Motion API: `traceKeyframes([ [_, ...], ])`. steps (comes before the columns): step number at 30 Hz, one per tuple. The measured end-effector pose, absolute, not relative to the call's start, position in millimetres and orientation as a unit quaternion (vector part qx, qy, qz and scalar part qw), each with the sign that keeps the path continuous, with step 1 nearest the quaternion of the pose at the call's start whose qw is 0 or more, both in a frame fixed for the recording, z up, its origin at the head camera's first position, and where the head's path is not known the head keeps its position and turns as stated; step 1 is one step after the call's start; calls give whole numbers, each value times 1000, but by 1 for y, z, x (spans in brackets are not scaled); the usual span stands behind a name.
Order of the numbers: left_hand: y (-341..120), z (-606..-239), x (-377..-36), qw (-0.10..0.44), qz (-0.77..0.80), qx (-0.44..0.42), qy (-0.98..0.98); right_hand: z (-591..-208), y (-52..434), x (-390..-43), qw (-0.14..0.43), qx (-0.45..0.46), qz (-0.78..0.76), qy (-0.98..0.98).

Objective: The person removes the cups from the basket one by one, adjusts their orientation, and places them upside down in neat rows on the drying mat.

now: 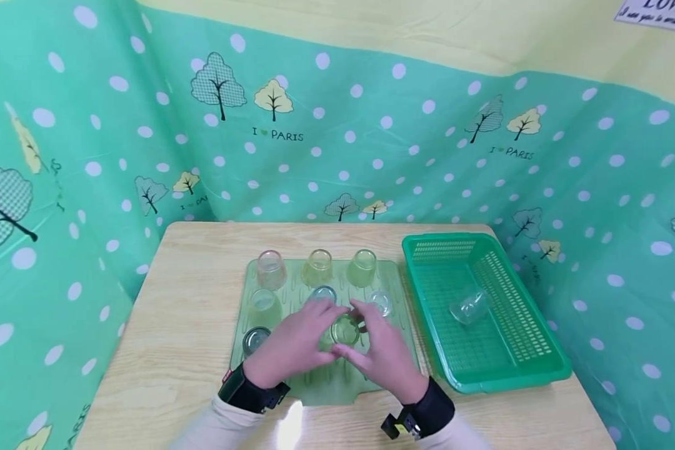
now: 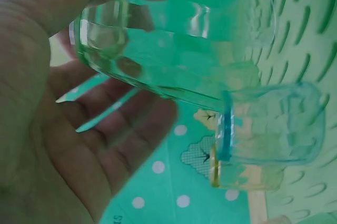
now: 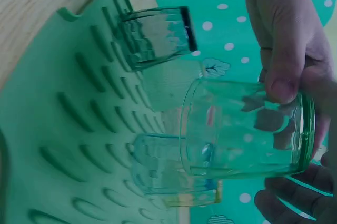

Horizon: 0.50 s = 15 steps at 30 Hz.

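Observation:
Both hands are around a green glass [image 1: 345, 330] above the front part of a green drying mat [image 1: 326, 390]. My left hand [image 1: 292, 340] holds it with the thumb on one side and fingers on the other. From the right, my right hand [image 1: 385, 350] curves its thumb and fingers about the same glass. The thick end of this glass [image 3: 253, 129] points away from the mat. Behind it stands a blue glass [image 2: 274, 124], partly covered by the left hand in the head view. A dark grey glass [image 1: 256, 340] is beside the left hand.
A pink glass [image 1: 272, 270], a yellow glass [image 1: 317, 269] and another green glass [image 1: 362, 269] line the mat's back. A pale glass [image 1: 265, 307] stands left, a clear glass [image 1: 380, 302] right. The green basket [image 1: 512, 381] holds a clear glass [image 1: 470, 307] on its side.

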<state>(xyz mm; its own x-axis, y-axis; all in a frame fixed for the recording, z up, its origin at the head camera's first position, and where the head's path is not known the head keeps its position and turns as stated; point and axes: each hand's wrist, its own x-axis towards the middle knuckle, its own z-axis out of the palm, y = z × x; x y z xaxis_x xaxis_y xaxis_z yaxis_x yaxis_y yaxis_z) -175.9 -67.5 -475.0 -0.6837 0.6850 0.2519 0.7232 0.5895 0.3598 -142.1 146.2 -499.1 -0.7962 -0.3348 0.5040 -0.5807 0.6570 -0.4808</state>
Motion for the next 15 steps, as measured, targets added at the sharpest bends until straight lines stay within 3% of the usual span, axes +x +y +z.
traceKeyframes([
  [7, -66, -488, -165, 7, -222, -361, -906, -541, 172, -125, 149, 186, 291, -927],
  [15, -66, -501, -161, -45, -228, -313, -921, -575, 186, -118, -16, 212, 162, -964],
])
